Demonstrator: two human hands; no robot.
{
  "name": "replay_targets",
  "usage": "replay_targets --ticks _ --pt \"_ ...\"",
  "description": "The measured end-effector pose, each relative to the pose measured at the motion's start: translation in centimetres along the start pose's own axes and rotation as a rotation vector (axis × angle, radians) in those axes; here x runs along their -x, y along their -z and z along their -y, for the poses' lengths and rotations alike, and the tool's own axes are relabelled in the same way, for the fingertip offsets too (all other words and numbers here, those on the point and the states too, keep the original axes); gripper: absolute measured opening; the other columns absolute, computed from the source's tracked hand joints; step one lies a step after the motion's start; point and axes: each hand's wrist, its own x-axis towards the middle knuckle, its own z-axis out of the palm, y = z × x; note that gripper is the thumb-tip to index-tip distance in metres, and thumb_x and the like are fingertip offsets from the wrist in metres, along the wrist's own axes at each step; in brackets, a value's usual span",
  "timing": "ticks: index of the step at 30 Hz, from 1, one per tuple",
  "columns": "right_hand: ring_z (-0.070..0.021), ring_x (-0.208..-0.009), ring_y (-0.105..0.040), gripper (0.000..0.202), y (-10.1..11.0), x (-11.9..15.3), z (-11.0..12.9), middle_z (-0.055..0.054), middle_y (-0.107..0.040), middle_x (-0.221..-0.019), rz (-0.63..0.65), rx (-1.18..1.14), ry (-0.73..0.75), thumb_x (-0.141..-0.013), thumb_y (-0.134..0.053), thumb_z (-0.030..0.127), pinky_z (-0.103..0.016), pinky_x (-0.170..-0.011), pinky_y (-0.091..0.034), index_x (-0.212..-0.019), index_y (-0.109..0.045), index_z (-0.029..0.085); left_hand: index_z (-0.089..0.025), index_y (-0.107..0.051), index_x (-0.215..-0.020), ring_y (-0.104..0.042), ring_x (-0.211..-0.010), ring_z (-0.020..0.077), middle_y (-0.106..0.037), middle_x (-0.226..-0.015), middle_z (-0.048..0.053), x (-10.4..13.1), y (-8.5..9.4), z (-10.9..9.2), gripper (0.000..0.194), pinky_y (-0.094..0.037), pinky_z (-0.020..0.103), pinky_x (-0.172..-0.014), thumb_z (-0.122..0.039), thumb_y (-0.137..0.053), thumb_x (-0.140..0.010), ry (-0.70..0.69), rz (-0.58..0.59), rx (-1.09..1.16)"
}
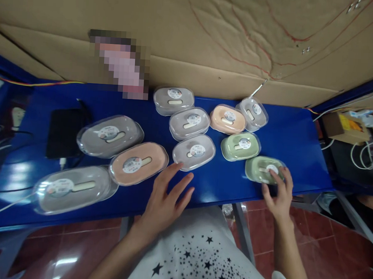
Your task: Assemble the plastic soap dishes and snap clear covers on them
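Note:
Several oval lidded boxes in grey, peach and green lie on the blue table (215,187), each with a round label and a pale handle piece. My left hand (167,195) is spread at the table's front edge, its fingertips by the lower rim of a grey box (201,159); it holds nothing. My right hand (279,191) has its fingers on the front green box (254,167), at its right end and label. Behind that sits another green box (234,153). A peach box (127,174) lies left of my left hand.
A black device (63,132) with a white cable lies at the left, among loose cables. Cardboard (186,38) rises behind the table. At the far right stands a small carton (341,130) with yellow items. Part of a person shows at the right edge.

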Motion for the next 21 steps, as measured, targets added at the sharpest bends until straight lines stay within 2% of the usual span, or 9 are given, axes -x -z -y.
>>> replay_targets --ticks 4,7,9,11,13,16,19,21 --pt "-0.0422 -0.161 -0.038 0.054 -0.3 -2.9 -3.5 -0.016 -0.051 -0.165 -0.002 0.091 -0.096 -0.104 -0.064 0.046 -0.070 -0.127 -0.031 -0.154 -0.059 0.026 -0.026 -0.055 -0.153 -0.060 -0.142 0.0329 -0.057 -0.153 0.014 -0.1 2.0 1.1 0.070 -0.057 0.049 -0.116 -0.011 -0.083 -0.090 0.002 -0.098 -0.080" --pt "-0.0399 -0.161 -0.039 0.053 -1.0 -5.9 -4.9 -0.016 -0.052 -0.165 0.036 0.097 -0.106 -0.107 -0.059 0.050 -0.067 -0.128 -0.032 -0.154 -0.060 0.026 -0.031 -0.055 -0.157 -0.060 -0.143 0.0345 -0.056 -0.157 0.013 0.7 4.4 2.4 0.077 -0.056 0.052 -0.116 -0.011 -0.084 -0.089 0.085 -0.179 -0.186" --pt "-0.0383 -0.160 -0.042 0.052 -1.6 -8.0 -5.4 -0.015 -0.053 -0.165 0.054 0.086 -0.089 -0.108 -0.057 0.052 -0.064 -0.127 -0.035 -0.153 -0.061 0.026 -0.032 -0.053 -0.159 -0.055 -0.149 0.0378 -0.053 -0.162 0.014 1.5 5.7 3.2 0.078 -0.052 0.057 -0.120 -0.012 -0.083 -0.090 0.176 -0.190 -0.258" --pt "-0.0376 -0.157 -0.045 0.051 -2.3 -10.0 -5.7 -0.015 -0.055 -0.163 0.049 0.079 -0.068 -0.109 -0.055 0.051 -0.064 -0.127 -0.037 -0.152 -0.062 0.026 -0.031 -0.050 -0.162 -0.048 -0.155 0.0419 -0.048 -0.167 0.016 2.4 6.4 3.9 0.076 -0.046 0.064 -0.123 -0.015 -0.080 -0.094 0.238 -0.148 -0.317" --pt "-0.0367 -0.153 -0.051 0.048 -2.9 -11.5 -5.9 -0.016 -0.060 -0.157 0.017 0.055 -0.037 -0.109 -0.056 0.050 -0.062 -0.126 -0.039 -0.148 -0.066 0.024 -0.030 -0.047 -0.164 -0.044 -0.157 0.0451 -0.046 -0.169 0.018 3.1 6.3 4.3 0.074 -0.040 0.071 -0.125 -0.020 -0.077 -0.097 0.266 -0.062 -0.359" --pt "-0.0357 -0.145 -0.058 0.044 -3.5 -12.7 -5.9 -0.019 -0.067 -0.148 -0.040 0.012 0.001 -0.109 -0.057 0.048 -0.056 -0.124 -0.044 -0.140 -0.072 0.020 -0.030 -0.045 -0.164 -0.047 -0.156 0.0450 -0.051 -0.166 0.019 3.7 5.0 4.5 0.069 -0.036 0.075 -0.125 -0.026 -0.073 -0.101 0.270 0.058 -0.351" --pt "-0.0361 -0.143 -0.060 0.045 -3.5 -12.5 -5.4 -0.019 -0.068 -0.145 -0.039 0.020 0.001 -0.108 -0.058 0.051 -0.059 -0.121 -0.046 -0.137 -0.073 0.019 -0.028 -0.044 -0.163 -0.048 -0.155 0.0440 -0.055 -0.163 0.019 3.7 3.6 4.5 0.068 -0.038 0.073 -0.125 -0.027 -0.073 -0.101 0.229 0.092 -0.298" --pt "-0.0374 -0.147 -0.057 0.047 -3.2 -12.0 -4.8 -0.018 -0.065 -0.151 -0.019 0.073 -0.033 -0.108 -0.057 0.053 -0.065 -0.122 -0.043 -0.140 -0.071 0.021 -0.027 -0.043 -0.163 -0.048 -0.155 0.0434 -0.055 -0.163 0.019 3.3 3.0 4.5 0.069 -0.039 0.072 -0.125 -0.027 -0.073 -0.101 0.196 0.094 -0.277"
